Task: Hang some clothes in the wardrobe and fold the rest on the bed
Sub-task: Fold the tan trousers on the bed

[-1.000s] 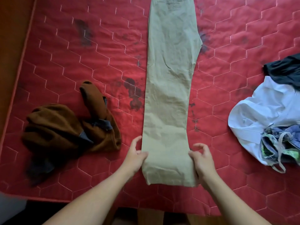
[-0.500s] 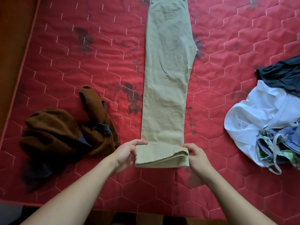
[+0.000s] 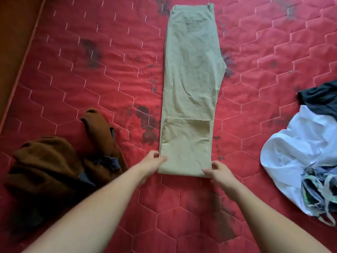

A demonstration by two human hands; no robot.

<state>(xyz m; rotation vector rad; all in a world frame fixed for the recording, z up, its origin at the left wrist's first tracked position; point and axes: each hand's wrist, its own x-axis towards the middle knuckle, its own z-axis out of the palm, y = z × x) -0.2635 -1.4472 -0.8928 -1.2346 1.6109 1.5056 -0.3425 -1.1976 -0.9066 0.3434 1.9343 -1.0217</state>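
Beige trousers (image 3: 191,73) lie lengthwise on the red quilted mattress (image 3: 91,84), legs stacked, waistband at the far end. Their hem end is folded up over the legs, with the hem edge lying about a third of the way up. My left hand (image 3: 151,163) pinches the left corner of the near fold. My right hand (image 3: 217,170) pinches the right corner of the same fold.
A crumpled brown garment (image 3: 54,161) lies to the left of the trousers. On the right is a pile with a white shirt (image 3: 299,148), a dark garment (image 3: 321,95) and a patterned piece (image 3: 317,187). A wooden bed frame (image 3: 14,42) borders the mattress on the left.
Both hands lifted the hem end of the trousers and folded it up over the legs. The fold now lies flat and is longer than half a second ago.
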